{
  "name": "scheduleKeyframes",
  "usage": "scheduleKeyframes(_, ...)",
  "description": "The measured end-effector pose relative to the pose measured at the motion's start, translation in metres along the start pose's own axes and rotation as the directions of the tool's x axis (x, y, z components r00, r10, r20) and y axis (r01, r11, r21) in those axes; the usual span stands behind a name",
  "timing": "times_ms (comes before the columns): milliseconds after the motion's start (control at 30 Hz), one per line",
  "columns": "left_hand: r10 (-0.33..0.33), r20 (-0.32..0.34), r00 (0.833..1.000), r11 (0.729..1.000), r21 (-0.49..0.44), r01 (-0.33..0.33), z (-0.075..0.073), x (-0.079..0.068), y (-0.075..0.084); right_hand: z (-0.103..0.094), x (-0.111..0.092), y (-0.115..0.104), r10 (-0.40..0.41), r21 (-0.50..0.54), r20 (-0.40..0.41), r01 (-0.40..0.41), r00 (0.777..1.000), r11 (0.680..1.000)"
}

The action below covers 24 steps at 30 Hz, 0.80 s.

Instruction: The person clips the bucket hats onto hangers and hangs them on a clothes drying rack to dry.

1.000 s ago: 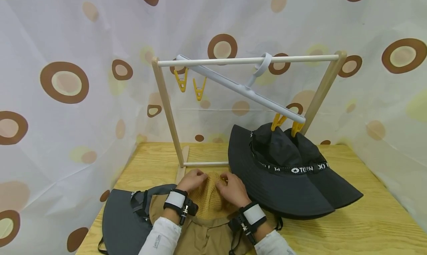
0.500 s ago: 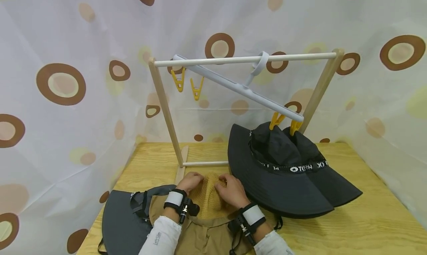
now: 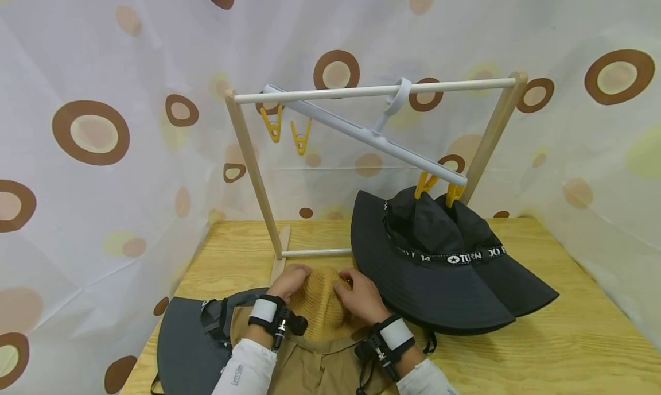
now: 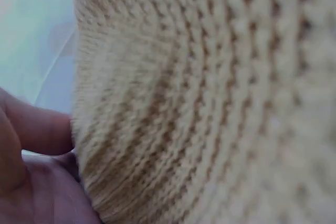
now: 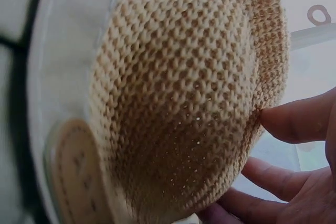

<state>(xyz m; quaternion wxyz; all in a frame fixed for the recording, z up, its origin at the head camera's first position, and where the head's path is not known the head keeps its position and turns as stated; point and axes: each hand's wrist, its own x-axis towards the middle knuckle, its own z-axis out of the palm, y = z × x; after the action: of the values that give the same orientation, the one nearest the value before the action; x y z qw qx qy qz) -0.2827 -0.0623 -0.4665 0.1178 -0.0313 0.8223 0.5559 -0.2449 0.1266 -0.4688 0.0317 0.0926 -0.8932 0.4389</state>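
Note:
A khaki hat (image 3: 317,367) with a mustard knitted crown (image 3: 321,306) lies in front of the rack in the head view. My left hand (image 3: 291,283) pinches the crown's left side; in the left wrist view the thumb and fingers meet at the edge of the knit (image 4: 178,103). On the other side, my right hand (image 3: 364,298) holds the crown, its thumb on the knit and its fingers behind it in the right wrist view. A leather-like patch (image 5: 79,177) shows beside the knit there. The left fingertips are partly hidden.
A wooden rack with a white bar (image 3: 330,95) carries a tilted white hanger (image 3: 364,134). Yellow clips (image 3: 300,139) hang at its left end. A black bucket hat (image 3: 439,268) hangs from clips at its right end. A dark grey hat (image 3: 188,337) lies at left.
My left hand has shifted slightly left, and the knitted crown looks spread a little wider and smoother. The right hand keeps its hold. The head view has drifted slightly.

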Motion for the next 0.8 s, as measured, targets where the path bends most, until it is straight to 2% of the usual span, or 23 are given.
scheduleKeyframes(167,0.016,-0.006,1.0,0.999,-0.044,-0.017,-0.001,-0.005,0.007,-0.004,-0.002,0.0,-0.003,0.08,0.001,0.002,1.0,0.997)
scheduleKeyframes(300,0.016,0.0,1.0,0.996,-0.082,-0.016,-0.003,-0.011,0.016,-0.009,-0.004,-0.003,-0.026,0.109,-0.028,0.029,0.999,0.994)
scheduleKeyframes(467,0.095,0.031,0.995,0.993,-0.073,-0.093,-0.009,-0.02,0.031,-0.017,-0.007,-0.009,-0.068,0.154,-0.1,0.083,0.993,0.985)
scheduleKeyframes(633,0.189,0.131,0.973,0.977,-0.129,-0.172,-0.015,-0.032,0.045,-0.024,-0.011,-0.015,-0.075,0.213,-0.125,0.101,0.989,0.972)
scheduleKeyframes(800,0.263,0.212,0.941,0.962,-0.128,-0.24,-0.021,-0.049,0.058,-0.035,-0.017,-0.019,-0.084,0.363,-0.042,0.094,0.996,0.927)
